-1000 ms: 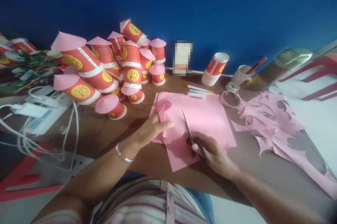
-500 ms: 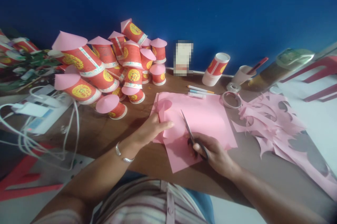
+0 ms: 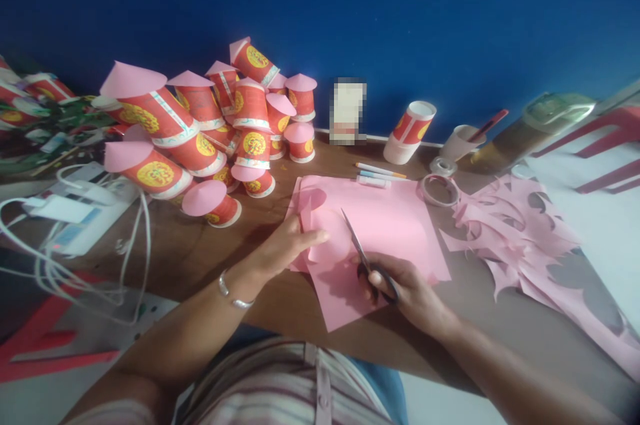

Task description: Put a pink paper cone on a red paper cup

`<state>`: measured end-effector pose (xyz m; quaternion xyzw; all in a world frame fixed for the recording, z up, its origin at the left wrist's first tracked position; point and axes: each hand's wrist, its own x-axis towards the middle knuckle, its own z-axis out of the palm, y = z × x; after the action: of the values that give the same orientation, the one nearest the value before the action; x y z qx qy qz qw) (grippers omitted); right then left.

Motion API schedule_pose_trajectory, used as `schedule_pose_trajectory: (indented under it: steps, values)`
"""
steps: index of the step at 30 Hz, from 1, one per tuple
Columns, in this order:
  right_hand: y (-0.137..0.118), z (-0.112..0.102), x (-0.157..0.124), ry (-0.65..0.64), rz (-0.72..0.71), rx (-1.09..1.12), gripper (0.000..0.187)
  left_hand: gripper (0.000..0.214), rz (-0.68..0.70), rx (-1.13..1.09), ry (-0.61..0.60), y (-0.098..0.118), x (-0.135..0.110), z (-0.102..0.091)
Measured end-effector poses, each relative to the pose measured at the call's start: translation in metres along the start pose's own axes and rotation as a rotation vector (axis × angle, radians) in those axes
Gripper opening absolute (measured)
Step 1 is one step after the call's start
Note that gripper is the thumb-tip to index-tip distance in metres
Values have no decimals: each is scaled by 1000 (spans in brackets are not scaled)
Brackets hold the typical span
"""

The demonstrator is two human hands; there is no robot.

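My left hand (image 3: 295,242) is closed on a piece of pink paper (image 3: 330,235) with a rounded, cut edge, its thumb lying on top and its fingers partly hidden beneath. In my right hand (image 3: 407,288) is a pair of scissors (image 3: 361,248) with black handles. The blades point up and away from me, close together, just right of the held piece. Under both hands lie pink paper sheets (image 3: 395,218), one corner reaching toward the table's front edge.
Paper-cup lanterns (image 3: 253,148) with pink cone tops are piled at left, behind a white power strip (image 3: 80,218) with tangled cables. Pink offcuts (image 3: 520,232) spread at right. Tape rolls (image 3: 440,191), markers (image 3: 380,170), stacked cups (image 3: 410,132) and a bottle (image 3: 530,132) stand farther back.
Almost nothing differs. The scissors and my right hand have shifted very slightly, and my left hand keeps hold of the pink paper in the same place.
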<state>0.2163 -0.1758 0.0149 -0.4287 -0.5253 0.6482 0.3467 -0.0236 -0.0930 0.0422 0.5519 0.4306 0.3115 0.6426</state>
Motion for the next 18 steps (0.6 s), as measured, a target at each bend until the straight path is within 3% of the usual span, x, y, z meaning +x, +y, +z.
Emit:
schedule_pose_trajectory:
  steps: [5, 18]
  values:
    - [-2, 1, 1, -1, 9, 16, 54, 49, 37, 6, 41, 0, 0, 0]
    - [-7, 0, 2, -7, 39, 46, 60, 36, -3, -63, 7, -3, 0, -1]
